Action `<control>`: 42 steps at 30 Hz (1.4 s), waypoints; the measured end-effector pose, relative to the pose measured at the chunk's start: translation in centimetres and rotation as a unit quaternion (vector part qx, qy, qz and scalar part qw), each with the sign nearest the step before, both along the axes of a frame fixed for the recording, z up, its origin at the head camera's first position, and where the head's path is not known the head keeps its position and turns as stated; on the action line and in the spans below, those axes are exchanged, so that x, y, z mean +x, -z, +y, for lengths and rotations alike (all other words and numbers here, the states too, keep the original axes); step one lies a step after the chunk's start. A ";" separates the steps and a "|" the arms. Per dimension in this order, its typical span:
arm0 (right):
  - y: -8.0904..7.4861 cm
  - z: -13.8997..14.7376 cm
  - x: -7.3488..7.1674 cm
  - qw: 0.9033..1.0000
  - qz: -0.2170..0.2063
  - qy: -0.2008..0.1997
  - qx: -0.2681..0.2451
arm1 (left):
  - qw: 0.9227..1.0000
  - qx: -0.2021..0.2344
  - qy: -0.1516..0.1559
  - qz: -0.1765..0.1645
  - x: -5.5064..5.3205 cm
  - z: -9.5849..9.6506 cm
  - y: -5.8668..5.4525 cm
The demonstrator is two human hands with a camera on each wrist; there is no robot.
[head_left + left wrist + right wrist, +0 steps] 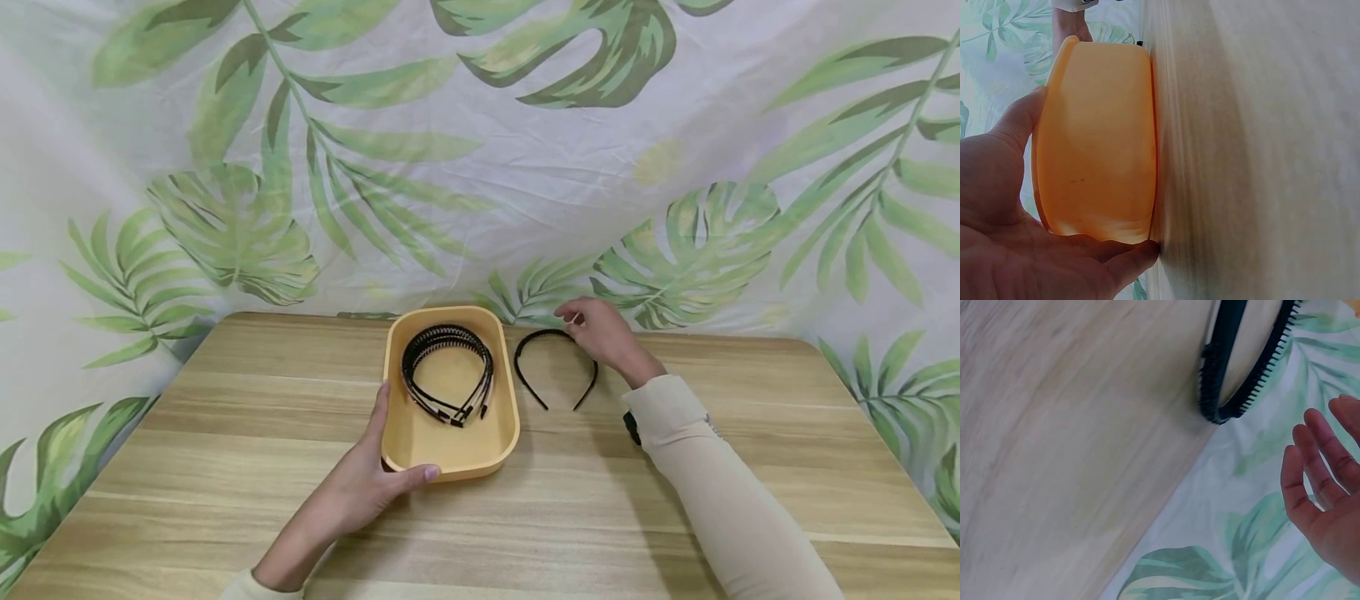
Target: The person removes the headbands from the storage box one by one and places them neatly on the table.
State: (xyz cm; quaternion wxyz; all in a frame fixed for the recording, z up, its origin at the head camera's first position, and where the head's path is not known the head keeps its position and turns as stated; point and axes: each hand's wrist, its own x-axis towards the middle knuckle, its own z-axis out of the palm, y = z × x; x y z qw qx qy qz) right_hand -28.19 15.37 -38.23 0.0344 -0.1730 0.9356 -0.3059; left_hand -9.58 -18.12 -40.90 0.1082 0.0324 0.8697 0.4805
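Observation:
A yellow plastic bin [512, 400] sits on the table with several black headbands [411, 354] stacked inside it. At its near left corner my left hand [363, 483] grips it, thumb on the near rim and fingers along the left side. The left wrist view shows the bin's outer wall [1100, 137] between thumb and fingers. To the right of the bin, a single black headband [547, 332] rests on the table, its ends facing me. My right hand [603, 333] hovers by its far right curve. In the right wrist view, the relaxed fingers [1294, 478] are apart from the toothed headband [1211, 394].
The wood-grain table [225, 450] extends to both sides. Behind its far edge hangs a white cloth [540, 183] printed with green leaves. A dark band [632, 427] shows at my right cuff.

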 end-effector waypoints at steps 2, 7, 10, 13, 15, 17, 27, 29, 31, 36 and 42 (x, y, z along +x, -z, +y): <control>-0.2 -0.3 0.1 1.000 0.006 -0.004 -0.002 | 1.000 0.001 0.000 0.001 0.0 0.0 0.0; -0.5 -1.2 0.4 1.000 0.023 -0.017 -0.012 | 1.000 0.008 0.001 0.002 0.0 -0.1 0.0; -0.7 -1.8 0.8 0.999 0.041 -0.027 -0.018 | 1.000 0.007 0.000 0.001 0.1 -0.1 0.0; -0.9 -2.6 1.1 0.997 0.064 -0.035 -0.026 | 1.000 0.003 -0.001 -0.002 0.1 -0.2 0.0; -1.0 -3.1 1.2 0.996 0.075 -0.037 -0.031 | 1.000 0.000 -0.001 -0.002 0.1 -0.2 0.0; -1.1 -3.6 1.4 0.995 0.080 -0.040 -0.039 | 1.000 -0.002 0.000 -0.001 0.0 -0.2 0.0; -1.6 -5.8 2.0 0.991 0.092 -0.063 -0.067 | 1.000 0.004 0.000 0.008 0.0 -0.1 -0.1; -1.5 -6.3 2.1 0.991 0.093 -0.069 -0.074 | 1.000 0.008 0.001 0.008 -0.1 -0.1 -0.1; -1.5 -6.8 2.1 0.990 0.094 -0.076 -0.078 | 1.000 0.011 0.003 0.009 -0.1 -0.1 -0.1; -1.3 -8.2 2.2 0.988 0.092 -0.092 -0.087 | 1.000 0.009 0.002 0.009 -0.2 0.0 -0.1; -1.0 -9.7 2.4 0.987 0.089 -0.099 -0.086 | 1.000 0.014 0.006 0.013 -0.2 0.0 -0.1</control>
